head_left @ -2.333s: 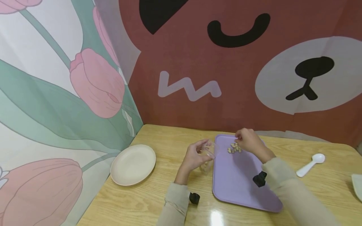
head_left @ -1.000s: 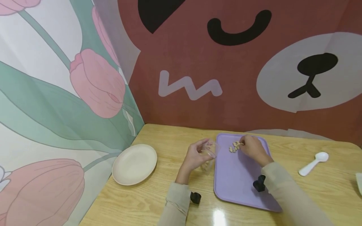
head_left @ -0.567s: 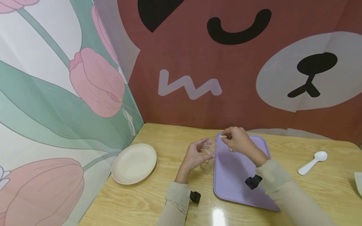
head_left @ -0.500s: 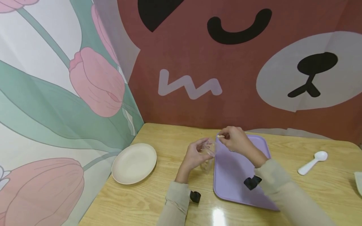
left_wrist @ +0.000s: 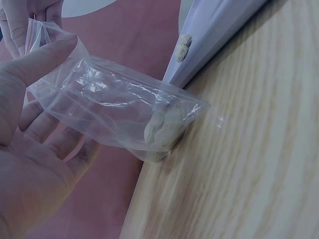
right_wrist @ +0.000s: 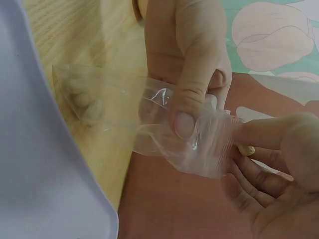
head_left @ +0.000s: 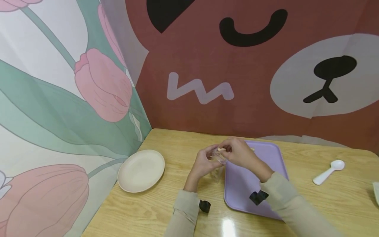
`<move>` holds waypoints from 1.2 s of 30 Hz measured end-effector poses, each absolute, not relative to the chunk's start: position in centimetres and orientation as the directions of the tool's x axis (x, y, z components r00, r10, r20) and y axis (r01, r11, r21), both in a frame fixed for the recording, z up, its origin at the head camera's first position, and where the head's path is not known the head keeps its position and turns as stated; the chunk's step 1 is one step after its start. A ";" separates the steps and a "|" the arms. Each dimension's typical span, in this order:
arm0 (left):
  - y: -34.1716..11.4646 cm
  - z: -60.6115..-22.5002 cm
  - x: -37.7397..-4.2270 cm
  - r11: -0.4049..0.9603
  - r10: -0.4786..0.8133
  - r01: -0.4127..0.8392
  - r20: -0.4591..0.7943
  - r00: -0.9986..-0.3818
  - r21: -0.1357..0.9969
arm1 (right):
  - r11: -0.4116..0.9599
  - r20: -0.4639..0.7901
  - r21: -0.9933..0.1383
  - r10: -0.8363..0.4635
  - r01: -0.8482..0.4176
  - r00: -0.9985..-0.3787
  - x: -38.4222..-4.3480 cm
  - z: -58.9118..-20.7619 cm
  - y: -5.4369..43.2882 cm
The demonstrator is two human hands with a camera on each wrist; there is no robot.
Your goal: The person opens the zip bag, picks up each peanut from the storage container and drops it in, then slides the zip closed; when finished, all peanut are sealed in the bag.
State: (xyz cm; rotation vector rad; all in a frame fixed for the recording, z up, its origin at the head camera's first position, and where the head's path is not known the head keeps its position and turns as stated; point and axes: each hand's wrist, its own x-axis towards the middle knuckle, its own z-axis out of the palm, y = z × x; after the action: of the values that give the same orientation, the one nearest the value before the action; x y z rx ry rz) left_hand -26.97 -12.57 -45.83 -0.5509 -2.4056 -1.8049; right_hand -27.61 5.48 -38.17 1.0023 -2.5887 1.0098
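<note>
My left hand (head_left: 204, 163) grips a clear zip-lock bag (left_wrist: 114, 94) near its top, thumb on one side and fingers on the other. Several peanuts in their shells (left_wrist: 167, 127) lie in the bag's bottom corner, low over the wooden table. At the bag's mouth, my right hand (head_left: 240, 153) pinches a peanut (right_wrist: 245, 149) between thumb and fingers, the fingertips right at the zip edge. A purple tray (head_left: 245, 187) lies under the right forearm, with a loose peanut (left_wrist: 183, 47) on it; the right hand hides most of that area in the head view.
A cream plate (head_left: 141, 171) stands on the table's left side. To the right of the tray lies a white spoon (head_left: 329, 171). The edge of a pale dish (head_left: 376, 192) shows at the far right. A printed cloth backdrop rises behind the table (head_left: 177, 141).
My right hand has picked up a peanut from the tray's pile and carried it left to the bag's mouth. The left hand keeps its hold on the bag, nearly still.
</note>
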 end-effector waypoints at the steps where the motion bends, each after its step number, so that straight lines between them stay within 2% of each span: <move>1: -12.5 -45.8 -27.0 0.238 0.234 0.335 0.281 -0.931 0.912 | 0.541 0.396 -0.529 -0.525 -0.654 -0.754 -27.6 -38.2 5.4; 23: -12.5 -45.8 -26.9 0.234 0.231 0.335 0.282 -0.931 0.913 | 0.532 0.363 -0.565 -0.527 -0.631 -0.769 -27.6 -37.7 5.7; 30: -12.5 -45.9 -27.0 0.213 0.243 0.343 0.290 -0.926 0.915 | 0.578 0.345 -0.595 -0.443 -0.558 -0.827 -28.9 -38.1 7.2; 36: -12.2 -45.8 -27.0 0.224 0.228 0.335 0.285 -0.931 0.915 | 0.666 0.301 -0.581 -0.358 -0.468 -0.884 -30.8 -40.5 9.3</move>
State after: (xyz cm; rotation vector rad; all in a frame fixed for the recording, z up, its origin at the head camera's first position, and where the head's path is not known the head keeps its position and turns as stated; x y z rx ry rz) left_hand -27.01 -12.21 -45.83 -0.5503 -2.3859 -1.8225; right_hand -30.79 9.29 -40.46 0.6786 -2.7181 1.0148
